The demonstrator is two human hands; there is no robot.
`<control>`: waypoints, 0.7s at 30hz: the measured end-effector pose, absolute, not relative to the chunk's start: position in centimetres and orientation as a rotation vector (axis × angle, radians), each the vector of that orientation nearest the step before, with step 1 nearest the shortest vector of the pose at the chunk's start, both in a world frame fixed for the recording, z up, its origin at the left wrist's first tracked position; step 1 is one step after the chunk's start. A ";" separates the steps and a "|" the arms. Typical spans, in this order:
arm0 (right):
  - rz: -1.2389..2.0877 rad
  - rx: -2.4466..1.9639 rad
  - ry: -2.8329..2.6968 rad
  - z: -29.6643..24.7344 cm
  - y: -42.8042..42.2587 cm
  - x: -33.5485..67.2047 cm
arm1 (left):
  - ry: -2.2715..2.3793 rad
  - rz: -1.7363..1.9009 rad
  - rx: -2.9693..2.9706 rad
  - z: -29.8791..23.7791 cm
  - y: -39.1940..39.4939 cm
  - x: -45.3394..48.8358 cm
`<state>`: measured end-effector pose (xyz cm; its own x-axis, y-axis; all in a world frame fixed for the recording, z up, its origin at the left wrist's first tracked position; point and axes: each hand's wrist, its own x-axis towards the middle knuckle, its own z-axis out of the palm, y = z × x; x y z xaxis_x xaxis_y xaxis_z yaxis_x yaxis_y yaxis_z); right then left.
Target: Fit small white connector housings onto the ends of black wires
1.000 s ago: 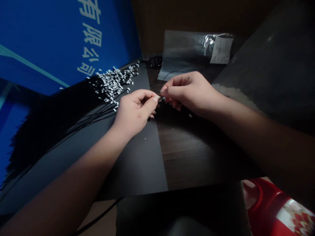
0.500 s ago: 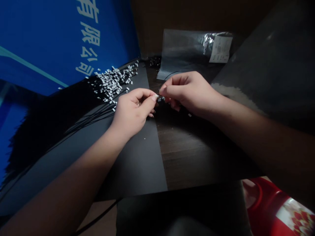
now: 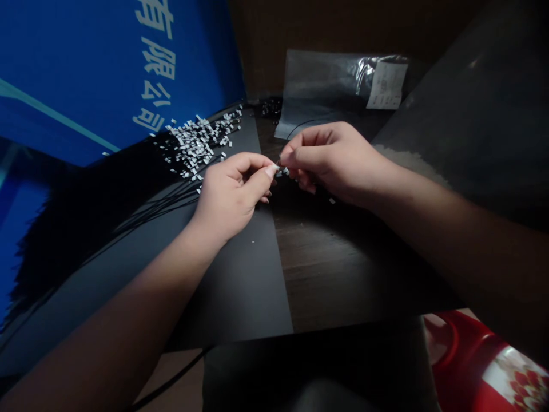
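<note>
My left hand (image 3: 231,191) is closed in a pinch on a small white connector (image 3: 275,166), mostly covered by the thumb and forefinger. Right beside it, my right hand (image 3: 337,160) pinches a thin black wire (image 3: 295,127) that loops up behind its fingers. The wire's end meets the white piece between the two hands; whether it sits inside cannot be seen. More small white pieces (image 3: 283,172) show under the right fingers. Left of the hands lies a thick bundle of black wires (image 3: 98,189), with many white connectors (image 3: 195,143) at their ends.
A blue box (image 3: 107,68) with white lettering stands behind the wires. A clear plastic bag (image 3: 321,80) with a label lies at the back, near small dark parts (image 3: 271,107). White pieces are heaped in front of a plastic sheet (image 3: 422,166). Red packaging (image 3: 467,355) sits below the table edge.
Both hands hold nearly the same pose, with the fingertips shifted very slightly to the right. The rest of the scene looks unchanged.
</note>
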<state>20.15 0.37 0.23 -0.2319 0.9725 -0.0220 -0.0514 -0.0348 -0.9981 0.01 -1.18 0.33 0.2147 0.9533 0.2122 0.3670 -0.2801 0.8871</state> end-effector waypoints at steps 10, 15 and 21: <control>1.380 -1.096 -1.304 1.1 -0.2 19.3 | 1.294 1.064 1.726 0.4 -1.2 0.1; 1.349 -1.135 -1.300 1.0 -0.3 19.1 | 1.293 1.071 1.712 0.4 -1.1 0.1; 1.098 -1.202 -1.435 0.8 -0.1 19.8 | 1.275 1.062 1.679 0.4 -1.0 0.0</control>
